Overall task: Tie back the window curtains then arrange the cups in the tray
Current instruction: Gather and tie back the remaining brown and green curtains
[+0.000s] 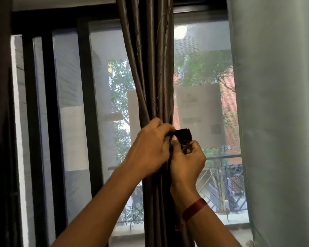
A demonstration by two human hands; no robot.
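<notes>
Both hands are working at the dark curtain (150, 82), which is hanging bunched into a narrow bundle before the middle of the window (70, 86). I am watching the left hand (150, 145) curling round the bundle from the left, fingers pinching one end of the black tie (183, 134). The right hand (187, 161), touching it, is gripping the tie's other end. The tie is sticking out right of the bundle. A red band (194, 212) is circling the right wrist. A pale curtain (275, 122) is hanging at the right.
</notes>
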